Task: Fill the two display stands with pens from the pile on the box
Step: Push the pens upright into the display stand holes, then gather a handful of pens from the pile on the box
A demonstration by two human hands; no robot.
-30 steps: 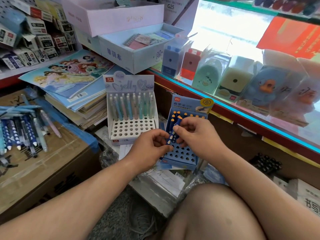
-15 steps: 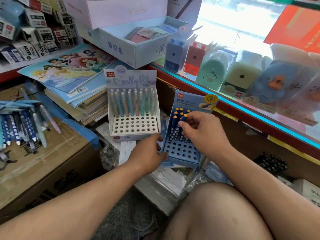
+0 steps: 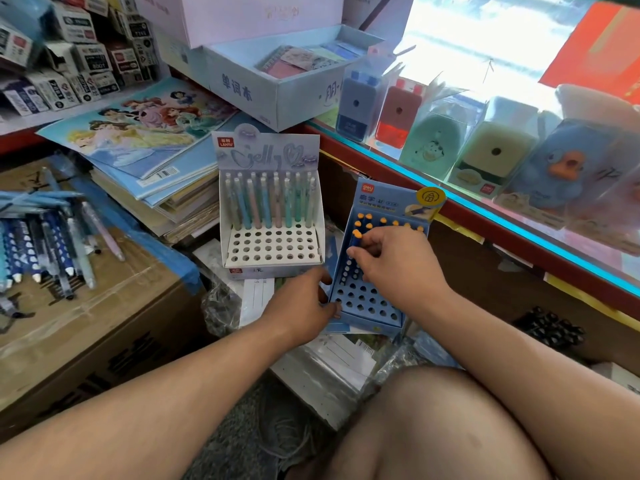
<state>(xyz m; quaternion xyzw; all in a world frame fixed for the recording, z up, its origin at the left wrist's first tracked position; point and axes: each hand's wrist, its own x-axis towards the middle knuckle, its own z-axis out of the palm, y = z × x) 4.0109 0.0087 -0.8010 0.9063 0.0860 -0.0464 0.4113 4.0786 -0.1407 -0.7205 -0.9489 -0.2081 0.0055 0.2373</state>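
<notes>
Pen pile: loose blue-and-white pens (image 3: 45, 251) lie side by side on the cardboard box (image 3: 104, 323) at far left, tips toward the box's near edge, with bare cardboard showing in front of them.
Book stack: colouring books (image 3: 145, 140) are piled between the box and the stands, their corners jutting just beside the white stand's left wall.
White display stand: the "Jelly" stand (image 3: 273, 244) is upright, its pastel pens (image 3: 266, 202) filling the back rows, while four front rows of holes are open.
Left hand: the left hand (image 3: 301, 306) grips the lower left edge of the blue stand, fingers curled round its corner, just below the white stand's front lip.
Blue display stand: the blue display stand (image 3: 367, 306) leans back, touching nothing of the white stand, with orange-capped pens in its back rows and open holes toward the front.
Right hand: the right hand (image 3: 394, 261) pinches a dark blue pen (image 3: 356, 237) by its upper shaft, above the stand's left column.
Desk: the glass-topped desk (image 3: 485, 220) runs along the right, its red and teal edge close behind the blue stand, with boxed pencil sharpeners (image 3: 495, 150) lined up on top.
</notes>
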